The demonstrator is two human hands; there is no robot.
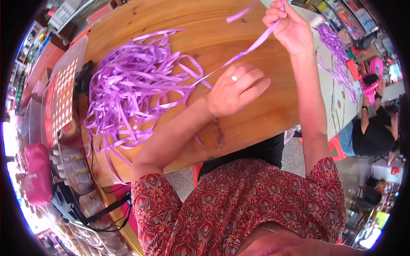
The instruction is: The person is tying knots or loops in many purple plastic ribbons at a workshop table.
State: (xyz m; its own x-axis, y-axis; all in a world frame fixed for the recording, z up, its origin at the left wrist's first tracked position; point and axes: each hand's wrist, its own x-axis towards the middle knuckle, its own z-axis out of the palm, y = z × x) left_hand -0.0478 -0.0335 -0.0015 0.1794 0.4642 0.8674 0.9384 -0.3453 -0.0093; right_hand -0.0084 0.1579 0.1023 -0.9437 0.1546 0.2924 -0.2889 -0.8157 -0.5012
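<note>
A big tangled heap of purple ribbon [132, 81] lies on the left of the wooden table [256, 102]. One ribbon strand [256, 44] runs taut from it, past the far side of my left hand, up to my right hand [292, 32]. That hand is raised at the far edge of the view, with the strand pinched between thumb and fingers. My left hand [237, 90], wearing a ring, hovers over the middle of the table with curled fingers; what they hold, if anything, is hidden. Another purple ribbon end [240, 15] dangles left of my right hand.
On the right, a white marbled table [337, 113] carries more purple ribbon [333, 42] and a white spool [316, 21]. A person in dark clothes [373, 136] sits beyond it. A red dotted box [64, 100] and a pink pouch [37, 174] stand at the left.
</note>
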